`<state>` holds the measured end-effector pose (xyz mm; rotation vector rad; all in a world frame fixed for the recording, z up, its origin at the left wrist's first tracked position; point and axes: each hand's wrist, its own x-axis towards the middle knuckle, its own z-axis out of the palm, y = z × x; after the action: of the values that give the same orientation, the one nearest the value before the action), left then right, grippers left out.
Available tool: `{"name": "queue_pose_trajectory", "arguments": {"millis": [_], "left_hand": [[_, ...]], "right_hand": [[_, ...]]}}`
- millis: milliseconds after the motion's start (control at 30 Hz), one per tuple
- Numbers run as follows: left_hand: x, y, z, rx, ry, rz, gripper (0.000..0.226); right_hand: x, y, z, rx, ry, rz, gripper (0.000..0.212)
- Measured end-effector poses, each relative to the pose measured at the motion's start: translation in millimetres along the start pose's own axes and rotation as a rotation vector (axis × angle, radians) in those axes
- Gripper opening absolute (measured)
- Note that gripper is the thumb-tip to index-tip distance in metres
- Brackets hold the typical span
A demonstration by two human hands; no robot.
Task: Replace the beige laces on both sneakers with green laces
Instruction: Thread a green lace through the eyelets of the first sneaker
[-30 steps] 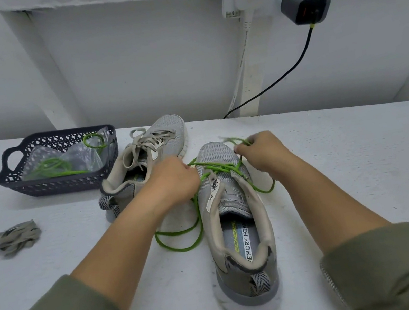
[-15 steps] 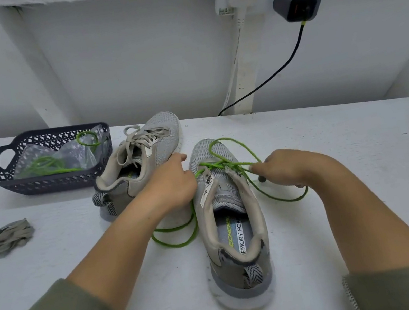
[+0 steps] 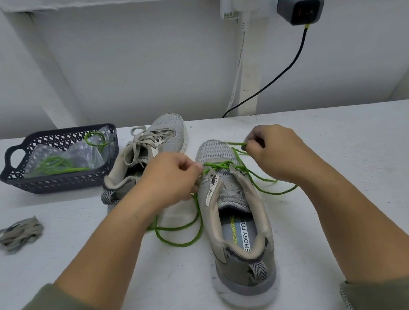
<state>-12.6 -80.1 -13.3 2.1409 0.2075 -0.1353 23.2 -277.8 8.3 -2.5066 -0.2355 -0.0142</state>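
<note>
1. At nine o'clock from the shoe I'm working on, the pulled-out beige lace (image 3: 18,234) lies bunched on the table, set aside so it can't tangle with the new one.
2. At ten o'clock the dark basket (image 3: 67,182) holds a clear bag with the spare green lace (image 3: 56,163), kept there for the second shoe.
3. At eleven o'clock, just beside the basket, the far sneaker (image 3: 169,131) waits with its beige laces (image 3: 150,138) in; that half of the job isn't started.
4. My left hand (image 3: 168,181) is curled, fingertips pinching the green lace (image 3: 183,242) at the left eyelets to keep the crossings taut. Its slack loops on the table at eight o'clock.
5. The near sneaker (image 3: 220,152) sits heel toward me, toe at twelve, so the eyelets face up. Only the toe-end rows look threaded.
6. My right hand (image 3: 276,155) is curled too, pinching the lace's other length at one o'clock, off the toe, probably drawing it through.
</note>
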Motion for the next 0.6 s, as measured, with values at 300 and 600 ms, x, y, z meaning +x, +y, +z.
{"name": "queue_pose_trajectory", "arguments": {"millis": [300, 600], "left_hand": [[-19, 15, -8, 0.250, -0.125, 0.080, 0.046], [-32, 0, 23, 0.215, 0.298, 0.130, 0.011]], "right_hand": [[4, -1, 16, -0.067, -0.014, -0.161, 0.016], [5, 1, 25, -0.206, -0.092, -0.310, 0.021]]}}
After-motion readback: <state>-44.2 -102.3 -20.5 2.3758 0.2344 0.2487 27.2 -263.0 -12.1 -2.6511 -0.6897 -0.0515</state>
